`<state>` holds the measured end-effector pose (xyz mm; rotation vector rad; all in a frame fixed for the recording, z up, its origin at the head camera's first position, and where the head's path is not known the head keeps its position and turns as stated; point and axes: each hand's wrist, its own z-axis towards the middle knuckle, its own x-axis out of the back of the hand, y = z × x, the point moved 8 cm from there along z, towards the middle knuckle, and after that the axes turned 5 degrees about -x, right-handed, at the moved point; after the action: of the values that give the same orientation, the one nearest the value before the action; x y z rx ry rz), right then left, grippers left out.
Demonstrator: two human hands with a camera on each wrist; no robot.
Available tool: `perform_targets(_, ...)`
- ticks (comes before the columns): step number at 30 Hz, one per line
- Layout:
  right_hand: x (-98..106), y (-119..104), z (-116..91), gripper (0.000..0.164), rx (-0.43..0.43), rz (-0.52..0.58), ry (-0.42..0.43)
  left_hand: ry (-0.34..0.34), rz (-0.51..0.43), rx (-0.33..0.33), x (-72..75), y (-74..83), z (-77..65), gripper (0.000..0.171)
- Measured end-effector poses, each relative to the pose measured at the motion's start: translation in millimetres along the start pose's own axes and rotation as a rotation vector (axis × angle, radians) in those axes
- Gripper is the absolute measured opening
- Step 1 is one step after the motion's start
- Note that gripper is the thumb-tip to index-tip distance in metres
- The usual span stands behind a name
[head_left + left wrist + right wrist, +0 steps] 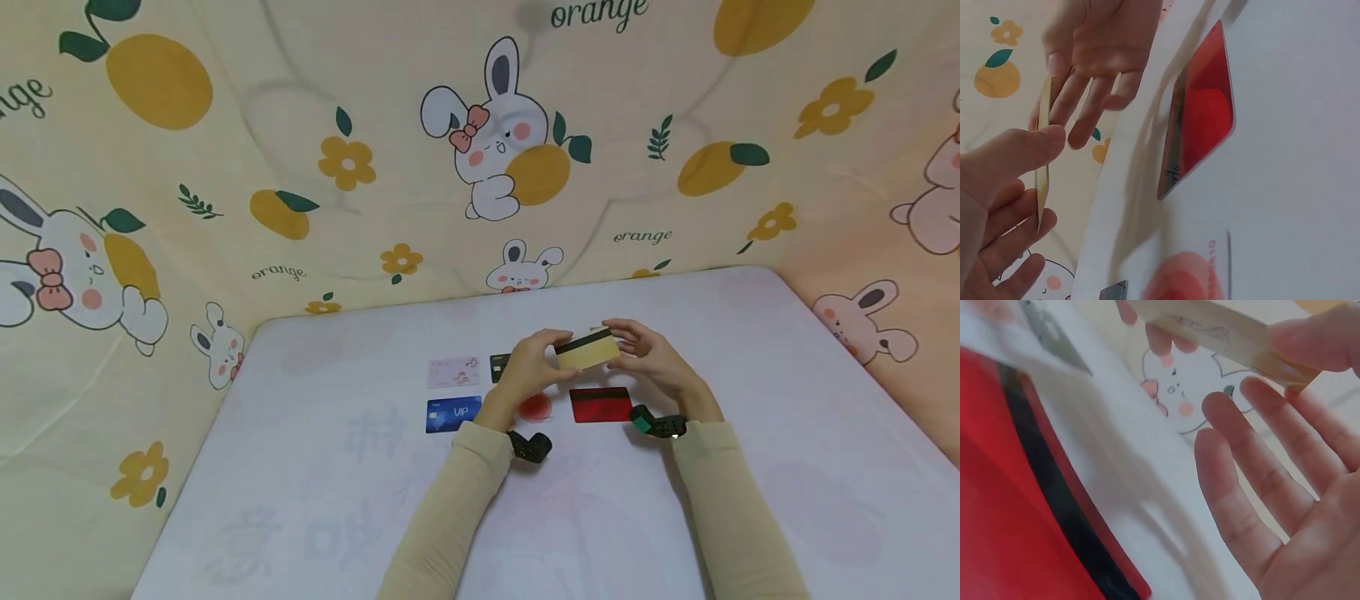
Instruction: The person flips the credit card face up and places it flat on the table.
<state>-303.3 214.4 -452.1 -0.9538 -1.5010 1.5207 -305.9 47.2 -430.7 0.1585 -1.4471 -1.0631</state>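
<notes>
A gold card point(587, 353) with a black stripe is held up above the table between both hands. My left hand point(527, 367) pinches its left end, thumb on the near face and fingers behind, as the left wrist view shows. At the other end, my right hand point(658, 360) pinches a corner with thumb and forefinger point(1316, 403), its other fingers spread apart. Edge-on in the left wrist view, the card point(1043, 178) looks thin. Below the hands lies a red card point(602, 406) with a dark stripe, near a white card with a red circle point(536, 407).
To the left lie a blue VIP card point(447, 417), a pale pink card point(453, 372) and a dark card point(497, 368) partly hidden by the left hand. The white table point(300, 467) meets a patterned orange-and-rabbit cloth point(420, 125) behind.
</notes>
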Motion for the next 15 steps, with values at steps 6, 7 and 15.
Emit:
perform_targets(6,-3.0,-0.7,-2.6,0.055,0.039,0.091,-0.005,0.019,-0.027,-0.026,0.5,2.9,-0.8,0.06)
perform_targets(7,-3.5,-1.3,-3.0,0.055,0.044,0.097,-0.006,0.018,-0.033,-0.029,0.3,3.2,-1.0,0.06)
perform_targets(15,-6.7,-8.6,-2.1,0.053,0.094,0.025,0.017,0.013,-0.03,-0.045,-1.8,7.6,-0.6,0.061)
